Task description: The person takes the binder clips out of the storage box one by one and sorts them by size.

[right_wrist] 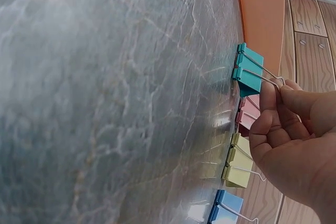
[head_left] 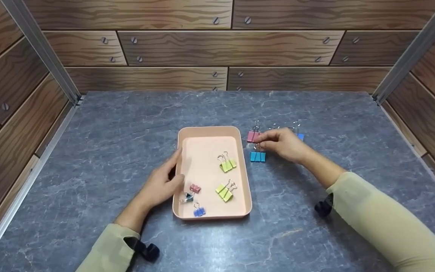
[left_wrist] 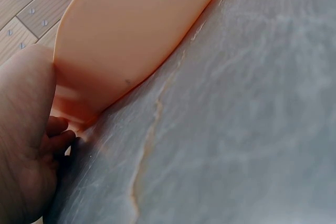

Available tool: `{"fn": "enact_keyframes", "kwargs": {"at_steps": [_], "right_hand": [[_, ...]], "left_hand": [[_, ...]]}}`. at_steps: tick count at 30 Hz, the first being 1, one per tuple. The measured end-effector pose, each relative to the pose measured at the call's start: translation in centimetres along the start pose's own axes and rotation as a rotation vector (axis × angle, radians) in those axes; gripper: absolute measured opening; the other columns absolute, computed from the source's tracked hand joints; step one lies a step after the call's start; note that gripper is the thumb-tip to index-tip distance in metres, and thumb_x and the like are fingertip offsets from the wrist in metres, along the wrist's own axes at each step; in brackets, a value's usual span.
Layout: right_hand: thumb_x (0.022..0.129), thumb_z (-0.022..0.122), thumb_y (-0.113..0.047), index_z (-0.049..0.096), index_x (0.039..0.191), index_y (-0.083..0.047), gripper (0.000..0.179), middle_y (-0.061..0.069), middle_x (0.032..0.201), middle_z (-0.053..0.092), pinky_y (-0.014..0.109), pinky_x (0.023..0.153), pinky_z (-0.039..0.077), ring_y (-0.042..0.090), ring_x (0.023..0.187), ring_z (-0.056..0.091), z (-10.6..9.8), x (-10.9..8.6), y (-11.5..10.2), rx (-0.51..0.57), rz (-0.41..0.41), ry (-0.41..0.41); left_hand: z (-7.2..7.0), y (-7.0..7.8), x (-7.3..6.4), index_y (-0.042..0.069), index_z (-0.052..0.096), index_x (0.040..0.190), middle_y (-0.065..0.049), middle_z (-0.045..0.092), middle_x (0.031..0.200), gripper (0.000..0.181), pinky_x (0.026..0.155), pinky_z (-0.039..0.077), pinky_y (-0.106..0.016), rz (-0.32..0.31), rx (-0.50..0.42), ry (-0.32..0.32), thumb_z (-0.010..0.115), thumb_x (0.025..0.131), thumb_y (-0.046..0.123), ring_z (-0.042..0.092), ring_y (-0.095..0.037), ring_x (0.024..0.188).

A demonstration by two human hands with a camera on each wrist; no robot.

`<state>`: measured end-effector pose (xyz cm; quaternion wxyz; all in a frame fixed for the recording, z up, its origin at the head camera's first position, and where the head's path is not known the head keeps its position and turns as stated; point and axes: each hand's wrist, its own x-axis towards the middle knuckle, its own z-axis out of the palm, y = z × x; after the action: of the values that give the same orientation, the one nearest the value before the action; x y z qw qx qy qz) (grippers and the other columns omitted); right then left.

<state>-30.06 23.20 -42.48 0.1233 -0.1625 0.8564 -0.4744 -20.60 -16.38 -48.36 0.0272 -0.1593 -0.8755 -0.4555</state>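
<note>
A peach tray (head_left: 212, 216) lies on the table, and my left hand (head_left: 161, 185) holds its left side, thumb at the rim. In the left wrist view the loosely bent fingers are low against the tray's outer wall (left_wrist: 131, 19). My right hand (head_left: 287, 145) pinches the wire handles of a teal binder clip (head_left: 258, 157) just right of the tray. In the right wrist view, thumb and forefinger meet on the handles of the teal clip (right_wrist: 249, 69). Close behind that hand stand a pink clip (head_left: 252, 136), a yellow clip (right_wrist: 239, 161) and a blue clip (head_left: 301, 136).
Inside the tray are two lime-green clips (head_left: 228, 165) on the right. Smaller clips sit at its lower left: red (head_left: 195, 188), dark teal (head_left: 189, 197) and blue (head_left: 199, 211). Wood-patterned panels (head_left: 225, 47) enclose the grey marbled table (head_left: 127, 124) at the back and sides.
</note>
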Motion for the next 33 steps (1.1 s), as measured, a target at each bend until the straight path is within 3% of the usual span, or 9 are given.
{"fn": "enact_keyframes", "kwargs": {"at_steps": [5,12,19,26,33], "right_hand": [[0.102,0.063,0.002,0.073,0.123,0.010,0.024,0.022,0.119,0.074,0.019,0.082,0.058,0.009,0.096,0.067,0.1,0.2,0.1,0.039,-0.002,0.000],[0.101,0.064,0.002,0.074,0.123,0.008,0.025,0.021,0.119,0.073,0.018,0.081,0.057,0.010,0.095,0.065,0.0,0.2,0.1,0.010,-0.006,0.003],[0.102,0.066,-0.003,0.074,0.126,0.005,0.026,0.022,0.124,0.073,0.017,0.083,0.055,0.016,0.102,0.065,-0.4,0.1,-0.4,-0.031,-0.038,0.028],[0.103,0.067,-0.008,0.071,0.130,0.007,0.031,0.023,0.125,0.073,0.018,0.084,0.056,0.019,0.106,0.069,-0.9,-0.4,-1.8,-0.029,-0.094,0.076],[0.103,0.069,-0.007,0.072,0.130,0.004,0.030,0.022,0.121,0.074,0.025,0.088,0.061,0.024,0.106,0.072,-0.5,-1.1,-3.7,0.010,-0.146,0.064]], "left_hand": [[-0.1,0.0,0.0,0.021,0.029,0.169,-0.018,0.038,0.166,0.081,0.127,0.029,-0.045,-0.008,-0.004,-0.010,0.064,0.097,0.019,0.039,-0.034,0.152],[0.0,-0.1,0.0,0.016,0.029,0.169,-0.021,0.040,0.164,0.080,0.126,0.030,-0.050,0.006,-0.001,-0.002,0.063,0.096,0.019,0.041,-0.038,0.151],[0.1,-0.3,0.0,0.018,0.029,0.169,-0.018,0.041,0.165,0.080,0.126,0.031,-0.048,0.001,0.002,0.001,0.062,0.096,0.021,0.041,-0.034,0.151],[0.0,-0.2,0.0,0.019,0.029,0.169,-0.018,0.041,0.165,0.080,0.126,0.031,-0.046,0.003,0.001,-0.003,0.062,0.096,0.020,0.041,-0.032,0.151],[0.0,-0.2,-0.1,0.019,0.029,0.169,-0.019,0.040,0.165,0.080,0.126,0.031,-0.047,0.007,0.015,-0.002,0.062,0.097,0.020,0.040,-0.034,0.151]]}}
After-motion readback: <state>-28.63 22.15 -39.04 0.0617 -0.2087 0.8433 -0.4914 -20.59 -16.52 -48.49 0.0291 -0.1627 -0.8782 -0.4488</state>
